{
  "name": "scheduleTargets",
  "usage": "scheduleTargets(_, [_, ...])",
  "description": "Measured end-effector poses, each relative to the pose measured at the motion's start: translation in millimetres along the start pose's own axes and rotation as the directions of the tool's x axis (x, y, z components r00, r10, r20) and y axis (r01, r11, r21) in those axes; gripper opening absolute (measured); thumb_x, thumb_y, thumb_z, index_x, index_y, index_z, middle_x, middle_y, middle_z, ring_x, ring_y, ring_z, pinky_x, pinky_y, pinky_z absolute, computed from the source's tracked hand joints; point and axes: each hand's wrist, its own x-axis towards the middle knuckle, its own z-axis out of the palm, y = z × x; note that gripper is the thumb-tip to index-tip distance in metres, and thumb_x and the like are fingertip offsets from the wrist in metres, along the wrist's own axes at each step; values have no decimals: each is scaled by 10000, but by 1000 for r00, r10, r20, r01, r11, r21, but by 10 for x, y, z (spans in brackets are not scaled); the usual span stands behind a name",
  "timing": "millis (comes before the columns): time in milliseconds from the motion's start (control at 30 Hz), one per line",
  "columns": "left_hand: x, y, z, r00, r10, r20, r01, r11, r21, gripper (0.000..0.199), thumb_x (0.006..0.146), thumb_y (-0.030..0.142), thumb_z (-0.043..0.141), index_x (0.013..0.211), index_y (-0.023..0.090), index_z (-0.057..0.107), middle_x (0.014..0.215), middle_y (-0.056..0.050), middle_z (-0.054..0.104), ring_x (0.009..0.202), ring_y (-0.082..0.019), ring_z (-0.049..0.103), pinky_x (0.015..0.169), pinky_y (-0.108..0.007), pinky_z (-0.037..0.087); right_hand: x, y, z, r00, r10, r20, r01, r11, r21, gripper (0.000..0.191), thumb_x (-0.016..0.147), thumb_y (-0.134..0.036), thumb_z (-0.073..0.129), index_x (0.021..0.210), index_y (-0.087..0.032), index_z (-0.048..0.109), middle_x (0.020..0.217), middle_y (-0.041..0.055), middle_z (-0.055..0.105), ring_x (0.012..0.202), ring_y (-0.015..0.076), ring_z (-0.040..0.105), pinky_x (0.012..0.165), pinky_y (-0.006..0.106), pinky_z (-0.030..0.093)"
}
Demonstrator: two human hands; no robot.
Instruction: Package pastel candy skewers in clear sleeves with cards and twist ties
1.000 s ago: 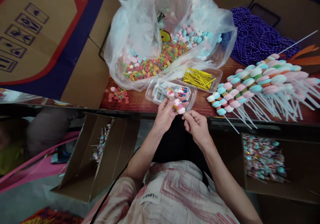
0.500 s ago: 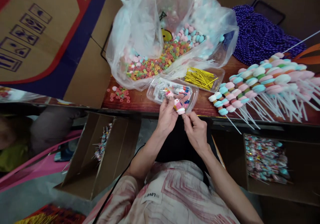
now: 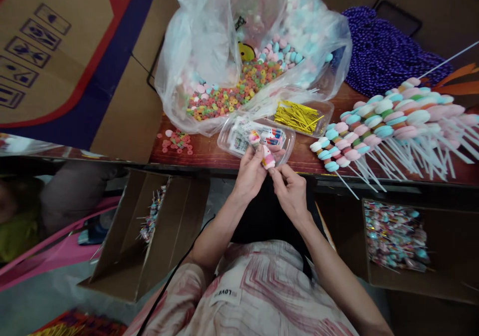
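The left hand (image 3: pixel 250 175) grips a small candy bundle (image 3: pixel 268 158) while the right hand (image 3: pixel 291 191) pinches its lower end, seemingly to steady it; gold twist ties (image 3: pixel 297 117) sit within reach.

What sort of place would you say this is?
Probably a small candy-packing workshop: skewered sweets lie in rows on the table, beside gold ties and an open plastic bag of loose candies.
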Motion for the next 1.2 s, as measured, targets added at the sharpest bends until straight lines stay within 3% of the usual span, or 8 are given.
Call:
scheduleTargets(133, [17,-9,18,999,27,-34,-29,999,-43,124,937,319,609,945,196,591,1057,-56,734,1228,-245,628,1039,-410,479,-72,9,4,992,-65,-108,51,991,-121,149,941,-317,555,909,-190,625,595,-61,514,499,80,433,553,222,372])
scheduleTargets(267, [-6,-61,38,998,41,-39,-43,997,-60,160,940,370,599,962,212,580,1147,-50,707,1287,-248,584,1033,-395,476,-107,56,49,983,-73,-167,62,996,-68,212,942,-318,553,1099,-204,639,661,-33,620,502,97,506,566,237,439])
scheduleTargets(367, [-18,-77,37,998,44,-39,-46,998,-40,167,952,378,579,955,212,576,1151,-45,699,1312,-246,564,1043,-392,466,-128,88,60,973,-135,-185,126,990,-62,240,942,-307,555,1120,-216,688,768,14,697,547,118,580,603,262,497])
scheduleTargets(533, [-31,-67,29,999,39,-10,-39,999,-14,154,942,367,597,964,216,578,1111,-38,704,1287,-235,584,1064,-394,458,-135,107,24,962,-237,-134,227,970,-84,232,928,-245,574,1073,-211,752,776,41,718,634,158,648,678,297,531])
scheduleTargets(667, [-64,-83,40,998,4,57,-5,1000,25,129,945,329,591,959,200,585,1043,-52,720,1245,-242,616,1038,-398,484,-86,105,-1,984,-98,-145,105,994,37,212,920,-294,591,1032,-216,753,656,-8,642,531,123,561,573,268,479])
scheduleTargets(833, [-99,-124,97,997,-68,44,65,996,58,133,921,316,628,939,188,597,1049,-71,730,1246,-265,614,1003,-407,513,-32,68,-29,974,138,-178,-86,957,276,160,878,-348,642,871,-189,668,537,-63,537,462,90,474,475,225,386])
scheduleTargets(1000, [-113,-176,200,994,-58,93,49,995,92,122,889,286,672,928,187,612,978,-49,731,1259,-260,605,1058,-427,479,-25,111,-74,969,133,-208,-86,971,222,214,875,-378,638,786,-209,542,568,-60,552,470,86,463,491,223,382])
scheduleTargets(1200, [-146,-362,354,997,14,76,-27,983,179,207,843,324,728,972,207,615,1013,-24,719,1267,-231,595,1093,-381,448,80,196,-126,935,125,-331,-71,982,173,192,876,-387,619,877,-206,555,691,-13,629,578,126,563,568,245,441])
